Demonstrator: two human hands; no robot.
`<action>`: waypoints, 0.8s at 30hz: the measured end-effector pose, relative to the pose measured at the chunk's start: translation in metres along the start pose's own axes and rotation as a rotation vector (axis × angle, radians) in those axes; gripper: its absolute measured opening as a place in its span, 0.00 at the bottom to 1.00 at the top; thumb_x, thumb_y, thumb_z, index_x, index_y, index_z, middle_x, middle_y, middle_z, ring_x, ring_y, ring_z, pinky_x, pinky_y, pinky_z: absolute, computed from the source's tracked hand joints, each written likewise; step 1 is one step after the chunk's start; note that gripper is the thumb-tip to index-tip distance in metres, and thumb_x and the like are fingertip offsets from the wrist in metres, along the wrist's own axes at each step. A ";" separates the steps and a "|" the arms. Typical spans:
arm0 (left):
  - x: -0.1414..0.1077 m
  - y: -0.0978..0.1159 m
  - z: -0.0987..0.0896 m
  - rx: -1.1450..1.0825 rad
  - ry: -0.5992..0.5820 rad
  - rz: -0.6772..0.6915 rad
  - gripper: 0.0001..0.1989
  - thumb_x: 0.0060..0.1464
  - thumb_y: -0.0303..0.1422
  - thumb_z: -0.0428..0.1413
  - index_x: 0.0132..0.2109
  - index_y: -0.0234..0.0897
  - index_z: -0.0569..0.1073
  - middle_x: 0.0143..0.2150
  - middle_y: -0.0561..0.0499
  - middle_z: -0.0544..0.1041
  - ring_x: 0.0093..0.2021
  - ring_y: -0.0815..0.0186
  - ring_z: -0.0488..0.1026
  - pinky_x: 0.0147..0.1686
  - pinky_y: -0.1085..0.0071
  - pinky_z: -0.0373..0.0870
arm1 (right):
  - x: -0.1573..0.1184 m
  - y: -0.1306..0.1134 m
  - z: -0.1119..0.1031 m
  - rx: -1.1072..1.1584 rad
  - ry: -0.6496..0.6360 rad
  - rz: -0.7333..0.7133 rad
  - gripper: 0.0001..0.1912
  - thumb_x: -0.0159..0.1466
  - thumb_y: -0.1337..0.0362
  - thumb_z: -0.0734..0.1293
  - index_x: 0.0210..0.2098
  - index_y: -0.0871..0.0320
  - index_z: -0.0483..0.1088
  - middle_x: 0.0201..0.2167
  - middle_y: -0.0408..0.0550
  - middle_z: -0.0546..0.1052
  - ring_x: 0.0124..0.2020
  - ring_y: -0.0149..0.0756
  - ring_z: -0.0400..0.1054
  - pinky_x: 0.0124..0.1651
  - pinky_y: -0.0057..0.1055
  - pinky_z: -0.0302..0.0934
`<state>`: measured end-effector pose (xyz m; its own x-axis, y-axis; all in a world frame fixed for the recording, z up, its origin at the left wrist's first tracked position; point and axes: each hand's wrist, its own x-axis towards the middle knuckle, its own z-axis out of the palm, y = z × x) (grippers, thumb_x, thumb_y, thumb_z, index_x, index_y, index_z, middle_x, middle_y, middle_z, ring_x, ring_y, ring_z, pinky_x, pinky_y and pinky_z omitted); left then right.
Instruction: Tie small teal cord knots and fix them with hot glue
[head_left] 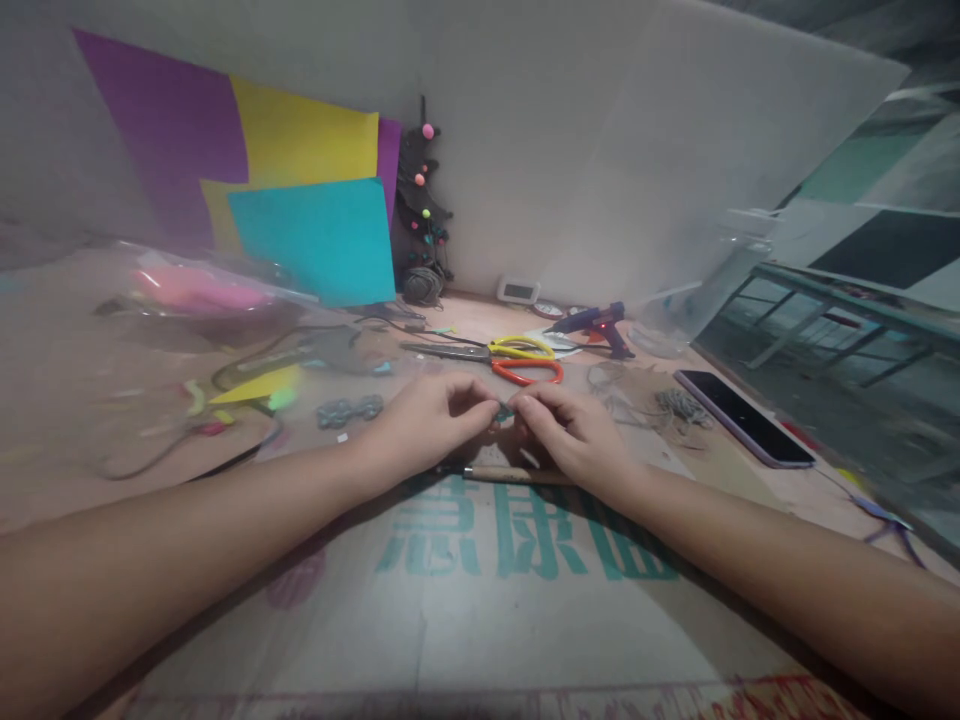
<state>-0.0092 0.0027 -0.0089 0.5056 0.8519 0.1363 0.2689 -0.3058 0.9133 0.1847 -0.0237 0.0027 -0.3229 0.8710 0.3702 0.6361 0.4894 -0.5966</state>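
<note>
My left hand (442,420) and my right hand (562,430) meet over the middle of the table, thumbs and forefingers pinched. Between the fingertips is a small dark teal piece (504,411), mostly covered, its kind too small to tell. Below the hands lies a wooden-handled tool (517,475) with a thin dark tip, partly behind my right hand. Just beyond the fingers rest scissors (491,353) with one yellow and one orange-red handle loop. A cluster of grey-blue rounded pieces (349,410) sits left of my left hand.
A glue gun (596,325) with a red light lies behind the scissors. At right are a phone (742,415) and tangled grey cord (682,408). Coloured sheets (315,240) and a dark branch-like decoration (426,220) stand at the back. A plastic bag with pink contents (202,288) lies left.
</note>
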 end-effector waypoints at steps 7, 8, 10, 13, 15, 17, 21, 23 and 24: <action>-0.001 0.003 -0.001 0.061 0.008 0.042 0.11 0.59 0.37 0.52 0.34 0.36 0.74 0.24 0.54 0.75 0.24 0.70 0.70 0.23 0.77 0.64 | 0.001 -0.002 0.003 0.059 -0.031 0.038 0.08 0.64 0.63 0.62 0.31 0.58 0.69 0.23 0.42 0.75 0.23 0.28 0.68 0.27 0.23 0.59; -0.001 0.002 -0.001 0.070 0.010 0.047 0.11 0.59 0.38 0.52 0.34 0.36 0.74 0.24 0.54 0.75 0.24 0.70 0.70 0.23 0.77 0.64 | 0.002 -0.002 0.003 0.064 -0.029 0.044 0.08 0.64 0.63 0.62 0.30 0.58 0.69 0.22 0.42 0.75 0.23 0.28 0.68 0.26 0.23 0.59; 0.001 0.001 -0.001 0.072 0.017 0.066 0.12 0.59 0.38 0.52 0.35 0.36 0.76 0.27 0.53 0.77 0.26 0.69 0.71 0.24 0.77 0.65 | 0.002 0.001 0.005 0.089 -0.022 0.064 0.07 0.64 0.63 0.62 0.30 0.58 0.68 0.21 0.41 0.73 0.22 0.27 0.67 0.25 0.23 0.59; 0.003 -0.001 -0.001 0.033 0.031 0.093 0.12 0.59 0.37 0.52 0.39 0.36 0.78 0.32 0.51 0.79 0.31 0.67 0.74 0.28 0.76 0.67 | 0.003 0.005 0.007 0.199 -0.025 0.111 0.08 0.65 0.62 0.62 0.31 0.57 0.66 0.20 0.39 0.72 0.21 0.27 0.67 0.25 0.23 0.60; 0.004 -0.002 0.000 -0.006 0.033 0.088 0.11 0.58 0.36 0.53 0.42 0.37 0.78 0.32 0.51 0.79 0.30 0.68 0.73 0.27 0.76 0.66 | 0.003 0.007 0.008 0.255 -0.020 0.126 0.08 0.66 0.61 0.61 0.31 0.57 0.65 0.20 0.39 0.71 0.20 0.27 0.66 0.25 0.24 0.60; 0.004 -0.002 0.000 -0.028 0.034 0.066 0.10 0.57 0.36 0.54 0.41 0.37 0.77 0.28 0.53 0.77 0.25 0.70 0.70 0.23 0.77 0.63 | 0.003 0.008 0.007 0.245 0.010 0.105 0.09 0.65 0.60 0.62 0.31 0.57 0.65 0.21 0.39 0.70 0.21 0.27 0.65 0.25 0.24 0.59; 0.004 0.000 0.000 -0.047 0.049 0.009 0.10 0.56 0.38 0.55 0.36 0.35 0.75 0.24 0.54 0.74 0.21 0.72 0.65 0.20 0.78 0.59 | 0.004 0.006 0.005 0.235 0.038 0.083 0.09 0.65 0.58 0.62 0.33 0.58 0.67 0.22 0.39 0.70 0.21 0.26 0.64 0.25 0.24 0.58; 0.003 0.001 0.000 -0.046 0.057 -0.012 0.10 0.55 0.39 0.55 0.35 0.35 0.74 0.25 0.54 0.73 0.21 0.72 0.66 0.19 0.78 0.59 | 0.004 0.005 0.003 0.242 0.043 0.083 0.09 0.65 0.58 0.63 0.34 0.58 0.67 0.24 0.39 0.71 0.22 0.27 0.65 0.25 0.25 0.59; 0.002 0.002 -0.001 -0.039 0.063 -0.018 0.11 0.55 0.39 0.55 0.35 0.35 0.73 0.25 0.54 0.73 0.21 0.72 0.66 0.20 0.78 0.59 | 0.004 0.005 0.002 0.223 0.046 0.075 0.08 0.64 0.59 0.64 0.34 0.58 0.67 0.24 0.40 0.71 0.22 0.27 0.65 0.26 0.25 0.59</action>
<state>-0.0079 0.0044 -0.0065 0.4485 0.8823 0.1428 0.2448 -0.2749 0.9298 0.1850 -0.0181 -0.0004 -0.2450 0.9047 0.3485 0.4846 0.4256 -0.7642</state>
